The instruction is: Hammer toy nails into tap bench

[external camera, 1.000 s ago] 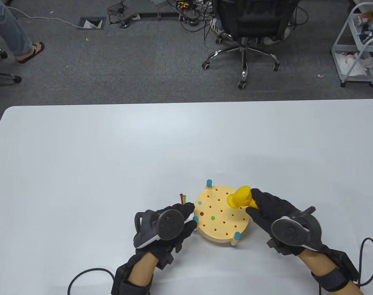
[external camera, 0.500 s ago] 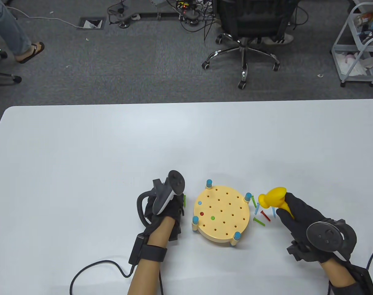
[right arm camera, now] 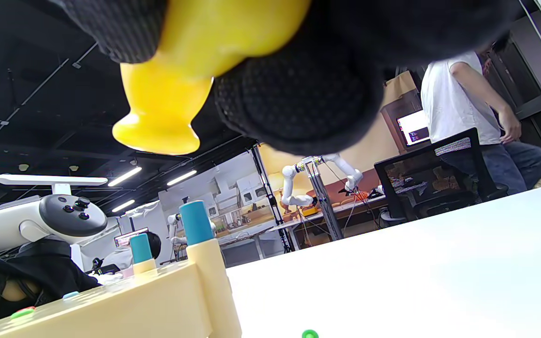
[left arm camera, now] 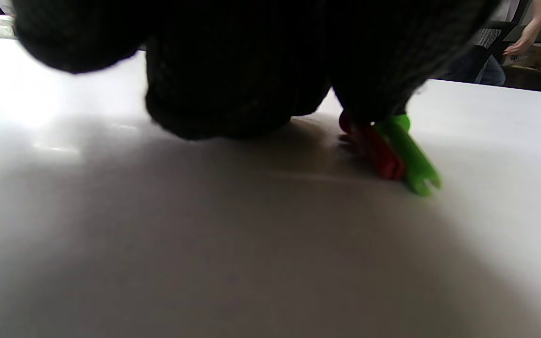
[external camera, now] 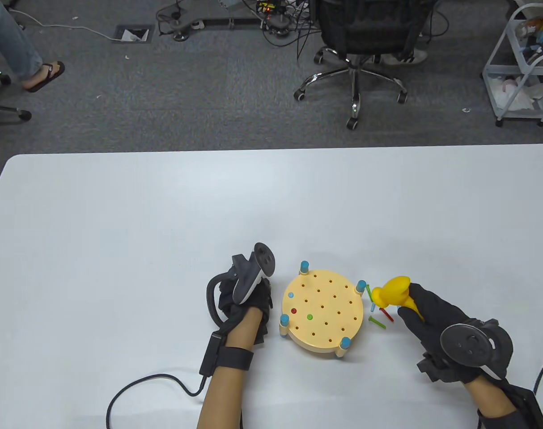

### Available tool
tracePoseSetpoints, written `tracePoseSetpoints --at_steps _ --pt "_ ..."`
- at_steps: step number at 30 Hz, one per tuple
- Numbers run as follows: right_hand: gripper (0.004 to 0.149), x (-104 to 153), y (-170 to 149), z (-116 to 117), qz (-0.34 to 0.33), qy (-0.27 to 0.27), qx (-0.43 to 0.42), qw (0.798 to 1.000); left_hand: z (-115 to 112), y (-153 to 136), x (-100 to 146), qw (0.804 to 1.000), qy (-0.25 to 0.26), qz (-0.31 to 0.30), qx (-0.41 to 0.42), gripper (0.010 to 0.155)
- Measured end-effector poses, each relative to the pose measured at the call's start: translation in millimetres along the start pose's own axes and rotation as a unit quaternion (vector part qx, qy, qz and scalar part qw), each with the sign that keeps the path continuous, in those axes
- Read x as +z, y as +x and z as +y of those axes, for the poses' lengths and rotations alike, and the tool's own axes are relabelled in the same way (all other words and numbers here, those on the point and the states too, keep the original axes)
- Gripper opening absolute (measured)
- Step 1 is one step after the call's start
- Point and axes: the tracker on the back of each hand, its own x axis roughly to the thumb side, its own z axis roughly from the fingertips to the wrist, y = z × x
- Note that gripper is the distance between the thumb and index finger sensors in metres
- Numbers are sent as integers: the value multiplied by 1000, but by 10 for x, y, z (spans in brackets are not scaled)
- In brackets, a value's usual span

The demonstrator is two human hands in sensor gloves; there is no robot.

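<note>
Table view: tap bench (external camera: 321, 313), a round pale-yellow disc on short legs with blue-capped posts, is sitting near the front edge of the white table (external camera: 119, 223). A blue nail head (external camera: 291, 295), a red nail head (external camera: 293, 310) and a green nail head (external camera: 310, 317) are showing flush in its holes. The left hand (external camera: 247, 304) is lying just left of the bench, turned on its side with the tracker (external camera: 253, 275) pointing up; its fingers are hidden here. The right hand (external camera: 432, 321) is gripping the yellow toy hammer (external camera: 392, 292) by the handle, the head hanging over loose nails (external camera: 379, 313) in green, red and blue that are lying just right of the bench.

Left wrist view: the gloved fingers (left arm camera: 233, 70) are curling down onto the tabletop, and the fingertip on the right is touching a red nail (left arm camera: 376, 150) and a green nail (left arm camera: 409, 155) lying side by side. Whether the hand is pinching them or only resting on them, I cannot tell.

Right wrist view: the right hand's fingers (right arm camera: 298, 89) are wrapping around the hammer's handle, its flared yellow head (right arm camera: 158, 122) pointing down and left, raised above the bench. The bench edge (right arm camera: 134, 305) is filling the lower left corner, with two blue posts (right arm camera: 195, 223) standing on it. A single green nail head (right arm camera: 309, 334) is peeking in at the bottom edge. The left tracker is showing behind the bench at far left.
</note>
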Motion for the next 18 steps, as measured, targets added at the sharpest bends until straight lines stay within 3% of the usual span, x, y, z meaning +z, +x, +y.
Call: tracePoseSetpoints --at_steps 18 --pt "63 2 6 27 1 9 2 1000 20 114 -40 999 -35 39 0 52"
